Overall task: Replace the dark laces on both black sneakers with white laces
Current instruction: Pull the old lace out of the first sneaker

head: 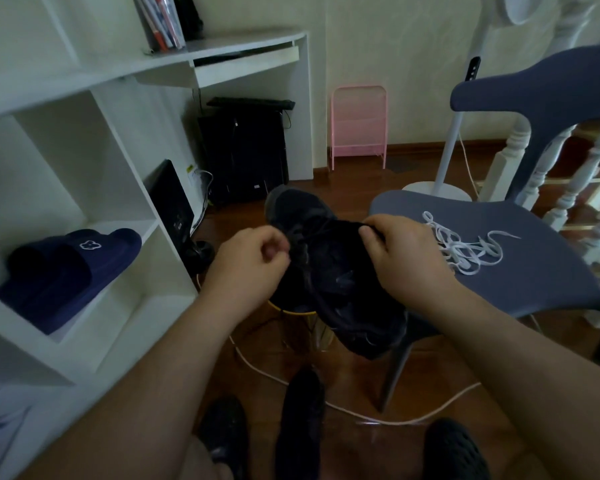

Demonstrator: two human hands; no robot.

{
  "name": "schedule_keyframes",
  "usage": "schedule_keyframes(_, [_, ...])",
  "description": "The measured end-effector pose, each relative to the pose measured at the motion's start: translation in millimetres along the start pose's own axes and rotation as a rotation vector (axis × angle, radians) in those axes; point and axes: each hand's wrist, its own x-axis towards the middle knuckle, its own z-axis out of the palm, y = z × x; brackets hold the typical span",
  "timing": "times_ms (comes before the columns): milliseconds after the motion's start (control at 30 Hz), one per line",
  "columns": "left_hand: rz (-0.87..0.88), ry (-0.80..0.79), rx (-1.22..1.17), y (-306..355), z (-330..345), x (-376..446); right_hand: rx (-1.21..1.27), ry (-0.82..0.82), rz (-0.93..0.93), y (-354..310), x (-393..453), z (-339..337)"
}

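A black sneaker (329, 268) is held up in front of me, toe pointing away, with its dark laces (300, 240) still threaded. My left hand (253, 254) pinches the dark lace at the shoe's left side. My right hand (399, 251) grips the sneaker's upper edge from the right. White laces (465, 247) lie in a loose pile on the blue chair seat (520, 271), just right of my right hand. The second black sneaker (302, 424) lies on the wooden floor below, between my feet.
A white shelf unit (94, 202) stands to the left with navy slides (66, 271) in one compartment. Under the desk sits a black computer tower (243, 150). A white cable (361, 414) runs across the floor. A pink rack (359, 126) leans on the wall.
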Motion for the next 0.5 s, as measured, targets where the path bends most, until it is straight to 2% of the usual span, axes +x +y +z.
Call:
schedule_keyframes(67, [0.124, 0.121, -0.088, 17, 6, -4, -0.023, -0.021, -0.026, -5, -1, 3])
schedule_keyframes(167, [0.279, 0.137, 0.065, 28, 20, -7, -0.033, -0.087, -0.054, -13, -3, 9])
schedule_keyframes(233, [0.255, 0.156, 0.183, 30, 26, -7, -0.028, -0.129, -0.056, -17, -5, 13])
schedule_keyframes(333, [0.168, 0.221, 0.252, 36, 28, -5, -0.005, -0.142, -0.031, -18, -6, 15])
schedule_keyframes(500, [0.134, 0.235, 0.376, 41, 26, -6, 0.029, -0.141, -0.051, -21, -7, 13])
